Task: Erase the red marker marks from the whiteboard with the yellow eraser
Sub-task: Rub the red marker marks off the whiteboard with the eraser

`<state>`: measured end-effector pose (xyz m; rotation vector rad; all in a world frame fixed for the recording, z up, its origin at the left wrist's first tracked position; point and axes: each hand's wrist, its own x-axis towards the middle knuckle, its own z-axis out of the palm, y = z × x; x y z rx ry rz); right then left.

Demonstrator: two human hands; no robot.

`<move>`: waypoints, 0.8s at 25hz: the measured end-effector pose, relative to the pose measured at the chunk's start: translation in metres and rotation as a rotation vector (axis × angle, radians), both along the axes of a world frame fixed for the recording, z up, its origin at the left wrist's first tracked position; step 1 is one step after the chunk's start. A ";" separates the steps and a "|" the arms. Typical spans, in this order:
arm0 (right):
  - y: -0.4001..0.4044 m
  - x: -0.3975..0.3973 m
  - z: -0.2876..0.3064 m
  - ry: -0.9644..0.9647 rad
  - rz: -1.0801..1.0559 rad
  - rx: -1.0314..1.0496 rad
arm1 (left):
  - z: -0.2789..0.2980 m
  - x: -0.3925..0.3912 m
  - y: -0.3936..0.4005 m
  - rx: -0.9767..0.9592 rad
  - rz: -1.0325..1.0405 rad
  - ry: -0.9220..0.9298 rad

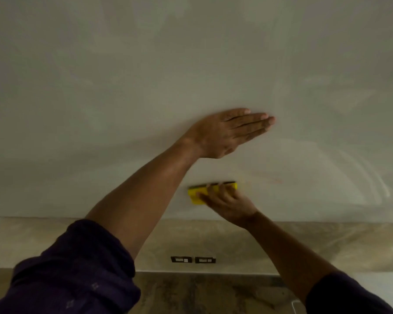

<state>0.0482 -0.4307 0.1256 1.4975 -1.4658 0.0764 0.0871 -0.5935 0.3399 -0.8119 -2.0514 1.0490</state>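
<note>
Gripping the yellow eraser (201, 193) from below, the right hand (228, 203) has its fingers curled over the block's right part and its thumb along the lower edge, leaving the left end bare, and it presses the eraser's dark face against the whiteboard (123, 87) low down near the bottom edge. Above it the left hand (225, 134) lies flat and open on the board, fingers together, holding nothing. Faint reddish smears (275, 180) show just right of the eraser.
</note>
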 end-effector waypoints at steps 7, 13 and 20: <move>0.017 -0.021 -0.001 -0.229 -0.082 -0.310 | -0.003 -0.002 0.003 0.015 0.005 0.030; -0.066 0.027 -0.020 0.164 0.167 0.236 | -0.001 0.002 0.005 0.054 0.027 0.005; 0.041 -0.036 -0.025 0.054 0.024 0.118 | 0.000 0.003 0.006 0.064 0.055 0.015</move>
